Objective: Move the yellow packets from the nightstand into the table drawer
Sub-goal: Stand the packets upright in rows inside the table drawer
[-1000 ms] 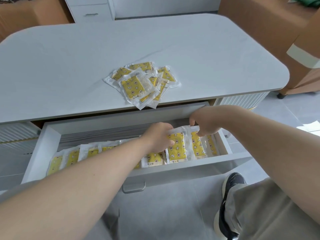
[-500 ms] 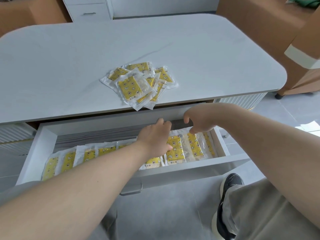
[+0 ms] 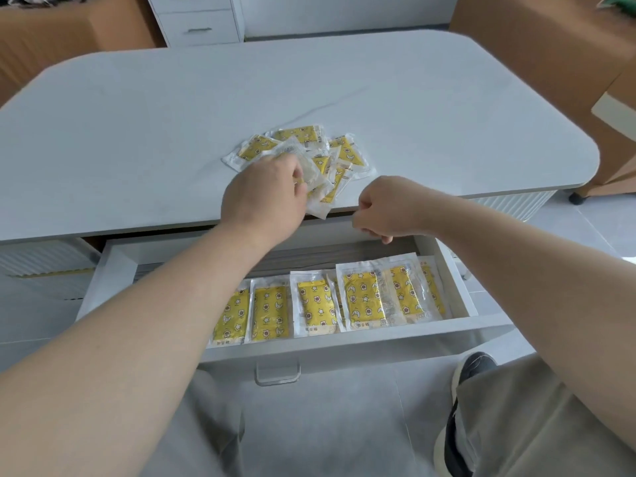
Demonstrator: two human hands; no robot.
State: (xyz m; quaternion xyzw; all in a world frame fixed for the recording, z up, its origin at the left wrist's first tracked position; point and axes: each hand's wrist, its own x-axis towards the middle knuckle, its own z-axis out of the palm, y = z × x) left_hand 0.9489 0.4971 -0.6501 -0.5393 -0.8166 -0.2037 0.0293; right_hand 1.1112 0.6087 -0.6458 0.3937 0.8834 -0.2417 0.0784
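A loose pile of yellow packets (image 3: 339, 154) in clear wrappers lies on the white tabletop (image 3: 447, 108) near its front edge. My left hand (image 3: 265, 197) is on the near side of the pile, its fingers curled round the top packet. My right hand (image 3: 385, 210) hovers just right of the pile above the drawer's back edge, fingers curled, holding nothing. Below, the open white drawer (image 3: 344, 342) holds a row of several yellow packets (image 3: 364, 299) laid side by side. My left forearm hides the drawer's left part.
A metal handle (image 3: 277, 375) hangs from the drawer front. My knee and a dark shoe (image 3: 461, 407) are at the lower right. A white drawer cabinet (image 3: 199, 22) and brown cardboard boxes (image 3: 537, 56) stand beyond the table.
Both hands have left the drawer and risen to the tabletop. My left hand has reached the pile and taken hold of the top packet. The last packet now lies in the drawer's row.
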